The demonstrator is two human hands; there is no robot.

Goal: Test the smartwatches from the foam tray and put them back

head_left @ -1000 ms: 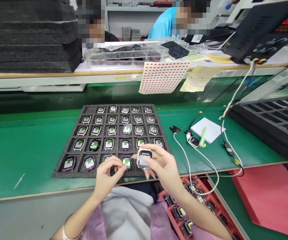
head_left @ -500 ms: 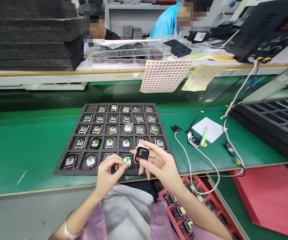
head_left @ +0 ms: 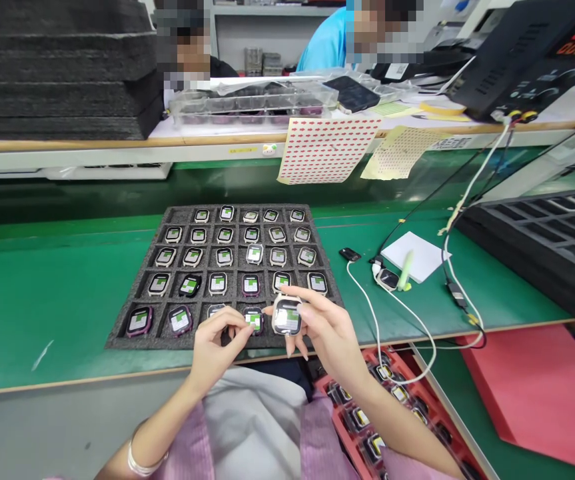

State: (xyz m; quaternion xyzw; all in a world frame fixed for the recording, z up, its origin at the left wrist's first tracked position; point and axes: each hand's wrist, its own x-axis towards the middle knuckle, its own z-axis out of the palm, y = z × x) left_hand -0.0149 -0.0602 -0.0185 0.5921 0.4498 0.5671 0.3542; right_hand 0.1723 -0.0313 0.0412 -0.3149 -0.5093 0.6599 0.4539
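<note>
A smartwatch body (head_left: 286, 315) with a pale case and no strap is held by its edges in my right hand (head_left: 328, 330), over the front right of a dark foam tray (head_left: 167, 341). Its lit screen faces up and shows white and green blocks. My left hand (head_left: 220, 340) is curled in a pinch at the tray's front edge. Its fingertips are beside a purple-cased watch (head_left: 254, 321) in the front row; whatever lies between them is hidden. Several similar watches with lit screens fill the tray's compartments.
Right of the tray lie a cabled watch (head_left: 388, 279), a small black device (head_left: 350, 255), a white pad (head_left: 417, 257) and a green pen (head_left: 406, 268). White cables loop over the bench edge. Below is a red tray (head_left: 340, 427) with packed watches. Two people are behind the shelf.
The screen of the watch in my right hand has gone from a dark page with a red bar to white and green blocks. My right thumb has moved off the screen's lower part to its side.
</note>
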